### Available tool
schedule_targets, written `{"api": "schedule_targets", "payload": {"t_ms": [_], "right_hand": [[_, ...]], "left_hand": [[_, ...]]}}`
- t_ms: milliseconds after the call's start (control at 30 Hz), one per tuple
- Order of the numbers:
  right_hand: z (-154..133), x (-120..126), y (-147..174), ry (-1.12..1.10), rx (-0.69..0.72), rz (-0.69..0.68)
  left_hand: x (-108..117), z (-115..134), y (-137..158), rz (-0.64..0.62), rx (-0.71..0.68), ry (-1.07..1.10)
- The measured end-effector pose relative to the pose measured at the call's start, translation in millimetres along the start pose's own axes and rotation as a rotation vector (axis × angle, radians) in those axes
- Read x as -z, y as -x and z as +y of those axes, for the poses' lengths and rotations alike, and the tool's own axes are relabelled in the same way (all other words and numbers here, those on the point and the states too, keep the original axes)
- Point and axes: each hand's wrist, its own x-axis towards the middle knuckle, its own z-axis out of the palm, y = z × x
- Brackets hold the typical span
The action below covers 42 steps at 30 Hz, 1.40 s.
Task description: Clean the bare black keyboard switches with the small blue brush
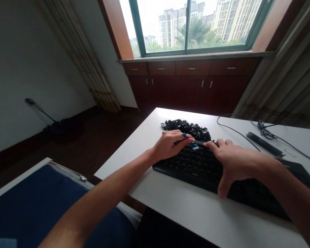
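Note:
A black keyboard (196,168) lies on the white table (186,210), with keycaps off its far left part. My left hand (169,144) grips a small blue-handled tool (189,138) over the keyboard's far left corner. My right hand (234,162) rests flat on the keyboard, its fingers spread, the index fingertip close to the tool's tip. Just beyond the hands sits a heap of loose black keycaps (187,128).
A black cable (231,129) and a dark bar-shaped device (265,144) lie on the table's far right. A blue cushioned seat (41,206) is at lower left. Wooden cabinets (191,82) stand under the window; an umbrella (59,127) lies on the floor.

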Motion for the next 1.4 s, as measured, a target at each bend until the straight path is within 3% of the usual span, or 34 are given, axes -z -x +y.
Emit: {"api": "schedule_targets", "payload": {"t_ms": [267,500,967,1400], "right_hand": [[-0.4,1.1,1.8,-0.004,0.01,-0.004],[-1.1,1.6,2.4,0.009,0.01,-0.004],[-3.6,2.5,0.5,0.029,0.005,-0.012],[-3.0,2.5,2.0,0.015,-0.006,-0.019]], "left_hand": [[1.2,5.7,-1.8,-0.091,0.017,0.088],[2.6,9.3,-1.3,-0.189,0.125,0.203],[0.9,0.6,-0.3,0.009,0.003,-0.003],[2.4,7.7,-1.1,-0.107,0.07,0.136]]}}
